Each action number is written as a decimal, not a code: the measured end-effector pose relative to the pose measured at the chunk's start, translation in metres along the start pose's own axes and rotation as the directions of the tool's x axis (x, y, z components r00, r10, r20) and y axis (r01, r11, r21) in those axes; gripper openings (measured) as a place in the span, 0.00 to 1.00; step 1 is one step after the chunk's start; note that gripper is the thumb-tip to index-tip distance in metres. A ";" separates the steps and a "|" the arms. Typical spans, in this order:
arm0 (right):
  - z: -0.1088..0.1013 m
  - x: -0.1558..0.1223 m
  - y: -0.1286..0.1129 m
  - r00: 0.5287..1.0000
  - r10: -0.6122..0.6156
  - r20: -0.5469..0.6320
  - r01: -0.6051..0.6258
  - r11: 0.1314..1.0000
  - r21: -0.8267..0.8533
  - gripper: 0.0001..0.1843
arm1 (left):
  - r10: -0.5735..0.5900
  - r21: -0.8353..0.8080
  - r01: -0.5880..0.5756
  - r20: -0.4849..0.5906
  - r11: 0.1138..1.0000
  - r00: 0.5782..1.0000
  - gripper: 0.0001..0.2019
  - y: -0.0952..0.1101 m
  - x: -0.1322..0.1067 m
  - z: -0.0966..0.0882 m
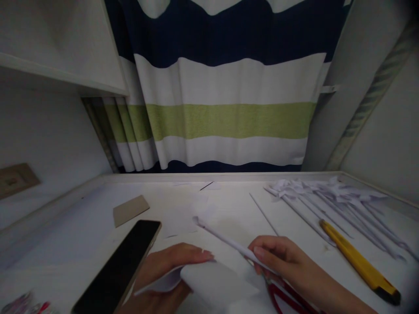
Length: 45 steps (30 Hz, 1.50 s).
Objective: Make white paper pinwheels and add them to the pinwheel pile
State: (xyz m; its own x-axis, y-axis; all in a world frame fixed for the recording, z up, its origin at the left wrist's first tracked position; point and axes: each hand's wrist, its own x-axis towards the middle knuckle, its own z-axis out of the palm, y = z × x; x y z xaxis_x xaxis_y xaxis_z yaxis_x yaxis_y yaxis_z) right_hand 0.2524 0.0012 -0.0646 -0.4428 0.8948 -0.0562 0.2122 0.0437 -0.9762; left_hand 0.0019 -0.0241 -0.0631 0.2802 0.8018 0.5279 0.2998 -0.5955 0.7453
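Note:
My left hand (170,266) is closed on a folded or curled sheet of white paper (212,283), with thumb and fingers on either side of it. Between the thumb and fingers of my right hand (281,257) is a thin rolled paper stick (222,237), tilted so its far end points up and left. Red-handled scissors (275,296) are under my right hand, partly hidden by it; I cannot tell whether the hand touches them. Beyond that hand, another thin stick (263,213) lies on the table.
A black phone (121,261) stands close by my left hand, near a piece of brown cardboard (131,210). Right of me are a yellow utility knife (356,259) and several paper sticks with white paper tops (327,189). A striped curtain (229,122) hangs behind the table.

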 end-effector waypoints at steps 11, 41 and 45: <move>-0.002 0.001 -0.002 0.998 -0.009 0.059 0.018 0.988 -0.153 0.19 | 0.255 0.048 -0.263 0.122 0.964 0.959 0.18 0.000 0.003 0.001; -0.013 0.000 -0.007 0.992 -0.110 0.065 0.122 0.964 -0.235 0.14 | -0.214 -0.338 0.198 -0.011 0.920 0.977 0.18 -0.005 -0.001 0.013; -0.010 0.000 -0.005 0.993 -0.081 0.083 0.098 0.968 -0.233 0.15 | -0.282 -0.301 0.274 0.017 0.914 0.959 0.07 0.000 0.004 0.012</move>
State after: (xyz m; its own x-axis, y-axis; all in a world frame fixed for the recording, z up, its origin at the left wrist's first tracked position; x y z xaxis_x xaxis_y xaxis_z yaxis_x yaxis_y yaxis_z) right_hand 0.2601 0.0056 -0.0579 -0.5292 0.8485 0.0059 0.3644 0.2335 -0.9015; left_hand 0.0141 -0.0213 -0.0665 0.1999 0.9362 0.2889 0.0766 -0.3089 0.9480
